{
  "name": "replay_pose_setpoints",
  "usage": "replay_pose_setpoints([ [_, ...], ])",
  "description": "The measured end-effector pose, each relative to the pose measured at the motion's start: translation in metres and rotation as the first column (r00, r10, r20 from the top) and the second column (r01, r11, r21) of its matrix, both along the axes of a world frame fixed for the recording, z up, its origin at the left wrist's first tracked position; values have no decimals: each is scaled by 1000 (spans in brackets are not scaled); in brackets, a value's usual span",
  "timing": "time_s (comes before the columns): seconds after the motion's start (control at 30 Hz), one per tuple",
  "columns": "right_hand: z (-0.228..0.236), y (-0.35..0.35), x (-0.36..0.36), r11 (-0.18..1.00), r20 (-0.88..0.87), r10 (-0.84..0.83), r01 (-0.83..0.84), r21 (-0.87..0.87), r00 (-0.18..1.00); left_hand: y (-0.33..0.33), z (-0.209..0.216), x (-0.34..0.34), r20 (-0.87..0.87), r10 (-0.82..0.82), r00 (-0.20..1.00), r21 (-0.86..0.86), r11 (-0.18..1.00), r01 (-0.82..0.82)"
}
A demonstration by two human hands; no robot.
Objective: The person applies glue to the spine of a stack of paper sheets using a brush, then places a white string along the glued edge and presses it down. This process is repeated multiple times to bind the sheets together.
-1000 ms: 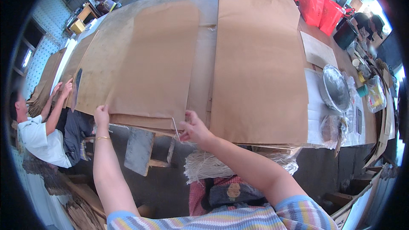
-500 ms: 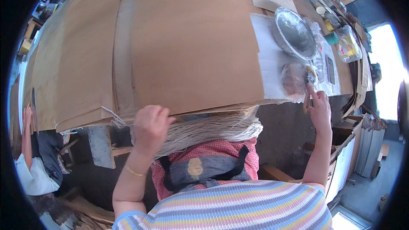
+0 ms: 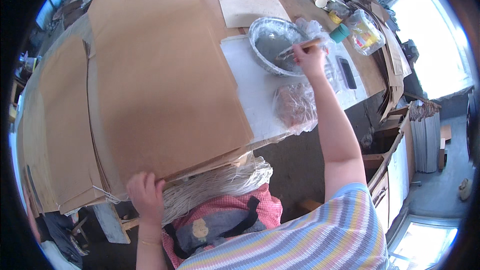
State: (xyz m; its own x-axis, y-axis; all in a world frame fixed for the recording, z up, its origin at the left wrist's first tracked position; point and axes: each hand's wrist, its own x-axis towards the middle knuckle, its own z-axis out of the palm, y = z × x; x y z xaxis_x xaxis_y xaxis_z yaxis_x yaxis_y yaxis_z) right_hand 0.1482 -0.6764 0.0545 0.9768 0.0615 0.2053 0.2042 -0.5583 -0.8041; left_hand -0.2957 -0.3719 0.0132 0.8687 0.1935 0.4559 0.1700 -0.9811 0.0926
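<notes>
My right hand (image 3: 311, 62) is closed around a brush (image 3: 312, 43) with a wooden handle, and its head points down into a round metal bowl (image 3: 253, 45). Inside the bowl is a greyish wet-looking substance, with pale smears on the rim. At the table's front edge my left hand (image 3: 145, 195) rests by the near corner of a large brown paper sheet (image 3: 165, 95), fingers loosely bent and apart, holding nothing I can see. Just nearer than the bowl lies a brownish lump wrapped in clear plastic (image 3: 295, 105).
More brown sheets (image 3: 65, 120) are stacked at left. A phone (image 3: 346, 72), a green-lidded container (image 3: 340, 33) and a plastic-wrapped package (image 3: 367, 32) lie right of the bowl. White strings (image 3: 215, 185) hang below the table edge. Another person's arm shows at far left.
My right hand has picked up the brush from beside the plastic-wrapped lump and brought it over the bowl. The whole view has turned to the right. My left hand stays near the sheet's front edge.
</notes>
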Motion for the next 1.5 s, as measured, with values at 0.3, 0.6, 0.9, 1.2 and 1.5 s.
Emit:
replay_pose_setpoints([
  [0.3, 24, 5, -4, 999, 6, -36, 36, -4, 999, -20, -61, -92, -583, -173, 794, -278, 961, 5],
  [0.6, 60, 12, -10, 999, 39, -46, 47, -20, 998, -23, -16, -89, -281, -193, 940, -427, 902, 58],
  [0.9, 43, 156, -285, 418, 191, 896, -906, -60, 401, 10, 26, -80, -205, 59, 977, -200, 975, -101],
  [1.2, 31, 219, -308, 407, 1, 912, -908, -100, 409, 27, 12, -62, -333, 38, 942, -201, 973, -110],
  [1.5, 19, 222, -317, 564, -125, 823, -823, 66, 554, 28, 8, -59, -322, 38, 946, -143, 986, -88],
])
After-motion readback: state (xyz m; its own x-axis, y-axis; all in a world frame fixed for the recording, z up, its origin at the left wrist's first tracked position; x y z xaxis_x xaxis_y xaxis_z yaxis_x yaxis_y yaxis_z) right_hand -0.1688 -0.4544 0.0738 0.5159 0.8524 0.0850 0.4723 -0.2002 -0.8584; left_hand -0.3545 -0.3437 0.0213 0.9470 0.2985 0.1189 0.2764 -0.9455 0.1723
